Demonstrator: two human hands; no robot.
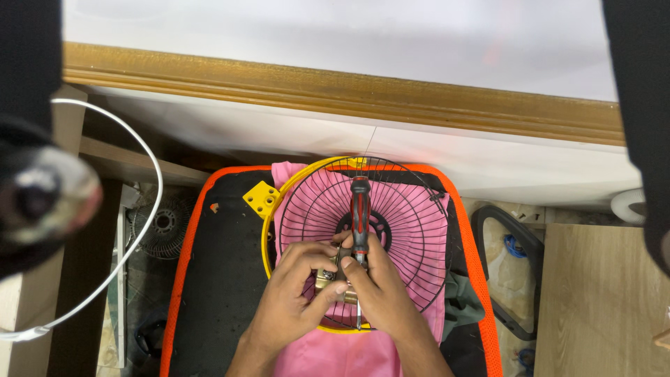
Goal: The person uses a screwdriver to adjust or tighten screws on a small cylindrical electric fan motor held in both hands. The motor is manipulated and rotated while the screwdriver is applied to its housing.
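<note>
Two hands: both meet at the lower centre of the frame, over the near rim of the fan guard.
Left hand (296, 290): fingers curled closed around a small brass-coloured metal part (326, 281), pinching it from the left.
Right hand (377, 283): closed around the screwdriver (359, 209), thumb and fingers wrapped on the lower handle.
Screwdriver: red and black handle rising toward the top of the frame above the right hand, thin shaft showing below it, near the guard's rim.
Metal part: between the two hands, touching both.
Fan guard (412, 230): black wire grille with a yellow ring, lying on pink cloth (349, 352) at frame centre.
Yellow block (262, 198): just left of the guard, on the black orange-edged mat (223, 279).
</note>
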